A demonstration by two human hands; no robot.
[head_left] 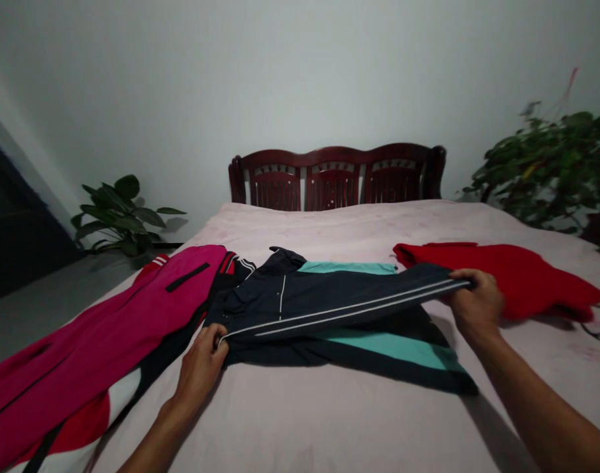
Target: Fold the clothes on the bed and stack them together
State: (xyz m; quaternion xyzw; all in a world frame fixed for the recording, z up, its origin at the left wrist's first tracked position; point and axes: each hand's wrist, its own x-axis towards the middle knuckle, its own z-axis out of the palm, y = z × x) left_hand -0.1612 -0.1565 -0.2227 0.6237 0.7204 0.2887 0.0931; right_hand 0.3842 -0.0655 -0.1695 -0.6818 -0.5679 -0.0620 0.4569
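Observation:
A dark navy garment point(260, 302) with a double white stripe and teal panels lies across the bed, and I cannot tell whether it is a jacket or trousers. My left hand point(201, 361) pinches its near left edge, where the stripe begins. At the other end of the striped part, my right hand point(477, 302) grips the narrow tip, held taut and slightly raised above the layers below. Under it, a navy and teal part point(393, 348) spreads toward the right. The fingertips of both hands are partly hidden by cloth.
To the left lies a magenta garment point(132, 322) over red, white and black clothing point(88, 420). A red garment point(516, 276) rests at the right, near a thin dark cord point(598, 335). Behind the pink bedsheet point(329, 226) stands a wooden headboard point(332, 177), with plants on both sides.

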